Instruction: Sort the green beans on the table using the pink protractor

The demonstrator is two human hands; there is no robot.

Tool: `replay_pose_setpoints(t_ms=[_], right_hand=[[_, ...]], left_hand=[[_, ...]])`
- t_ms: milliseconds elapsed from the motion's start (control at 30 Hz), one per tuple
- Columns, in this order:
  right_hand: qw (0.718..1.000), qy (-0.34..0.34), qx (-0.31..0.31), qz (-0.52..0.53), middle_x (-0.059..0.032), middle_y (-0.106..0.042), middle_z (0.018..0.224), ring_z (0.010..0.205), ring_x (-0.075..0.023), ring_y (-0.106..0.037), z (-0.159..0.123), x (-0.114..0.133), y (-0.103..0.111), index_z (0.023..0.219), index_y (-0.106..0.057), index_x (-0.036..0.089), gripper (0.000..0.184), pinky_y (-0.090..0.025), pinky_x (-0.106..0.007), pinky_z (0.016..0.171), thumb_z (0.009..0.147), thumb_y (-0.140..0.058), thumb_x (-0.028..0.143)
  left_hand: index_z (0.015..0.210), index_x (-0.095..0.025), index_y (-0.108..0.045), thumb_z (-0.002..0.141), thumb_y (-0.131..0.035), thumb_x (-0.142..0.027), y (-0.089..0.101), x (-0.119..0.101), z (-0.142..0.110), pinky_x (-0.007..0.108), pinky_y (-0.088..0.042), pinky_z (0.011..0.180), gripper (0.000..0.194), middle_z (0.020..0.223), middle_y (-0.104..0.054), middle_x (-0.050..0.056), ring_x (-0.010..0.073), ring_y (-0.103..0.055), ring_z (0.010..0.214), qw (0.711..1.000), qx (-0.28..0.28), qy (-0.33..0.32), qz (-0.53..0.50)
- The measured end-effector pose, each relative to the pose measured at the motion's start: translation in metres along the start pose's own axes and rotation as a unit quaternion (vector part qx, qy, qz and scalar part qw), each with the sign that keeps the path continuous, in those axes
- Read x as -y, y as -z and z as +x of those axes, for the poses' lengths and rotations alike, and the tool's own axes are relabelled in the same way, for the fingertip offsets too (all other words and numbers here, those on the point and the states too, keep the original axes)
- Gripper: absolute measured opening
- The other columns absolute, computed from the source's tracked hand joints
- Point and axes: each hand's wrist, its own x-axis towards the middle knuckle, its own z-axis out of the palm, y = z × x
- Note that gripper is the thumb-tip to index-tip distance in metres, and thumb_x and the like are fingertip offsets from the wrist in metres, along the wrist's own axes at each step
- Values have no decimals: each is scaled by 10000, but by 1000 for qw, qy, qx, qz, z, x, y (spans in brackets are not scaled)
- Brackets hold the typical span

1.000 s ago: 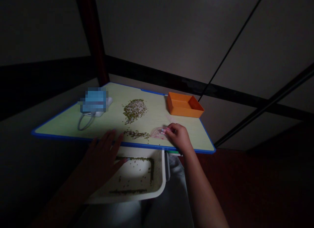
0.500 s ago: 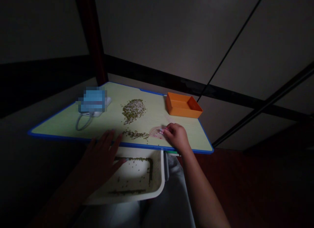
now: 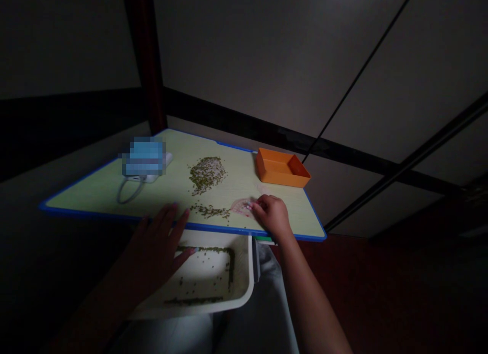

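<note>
My right hand (image 3: 270, 214) rests on the pale green table (image 3: 95, 191), fingers curled on a thin pinkish transparent piece (image 3: 241, 206). Just left of it a small streak of green beans (image 3: 209, 211) lies near the table's blue front edge. A larger pile of green beans and white grains (image 3: 207, 172) lies further back. My left hand (image 3: 158, 242) lies flat with fingers stretched, across the table's front edge and the left rim of a white tray (image 3: 247, 272). The tray sits below the edge and holds scattered beans.
An orange open box (image 3: 281, 167) stands at the table's far right corner. A white device with a looped cable (image 3: 131, 187) lies at the left, partly blurred. A dark post (image 3: 147, 64) rises behind the table. Light trousers show under the tray.
My right hand has slid the pinkish piece a little to the left, towards the bean streak. The view has shifted slightly; my left hand stays where it was.
</note>
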Motion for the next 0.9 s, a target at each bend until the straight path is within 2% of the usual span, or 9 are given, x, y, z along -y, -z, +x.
replay_pose_setpoints(t_ms=[267,467,700,900], right_hand=[[999,-24,17,-25,-41,-709,762,686,-160,-594,1,2,-1,839,-686,187,254,-319,-255,607,898,-594,416],[996,-37,33,-77,-61,-734,834,750,-177,-644,5,7,-2,876,-679,192,288,-330,-268,628,925,-551,446],[983,-102,61,-138,-81,-759,943,848,-210,-694,16,8,3,992,-669,210,333,-391,-276,669,958,-483,484],[973,-156,65,-157,-97,-764,956,895,-238,-708,30,0,13,990,-686,209,370,-441,-298,711,957,-461,501]], left_hand=[[1453,-124,-358,842,-411,-513,-1,0,-1,602,-303,1110,727,1520,-416,252,411,-381,1417,1000,-21,-2,-3],[1447,-115,-369,842,-387,-525,-3,1,0,621,-329,1076,731,1490,-450,258,427,-403,1393,1000,-16,-1,-9],[1424,-106,-407,853,-377,-500,-8,7,-2,621,-346,1060,695,1456,-477,277,434,-436,1364,999,-48,-25,-2],[1414,-108,-421,865,-313,-554,-13,10,-2,642,-353,1054,715,1465,-469,280,439,-421,1377,998,-60,-27,-18]])
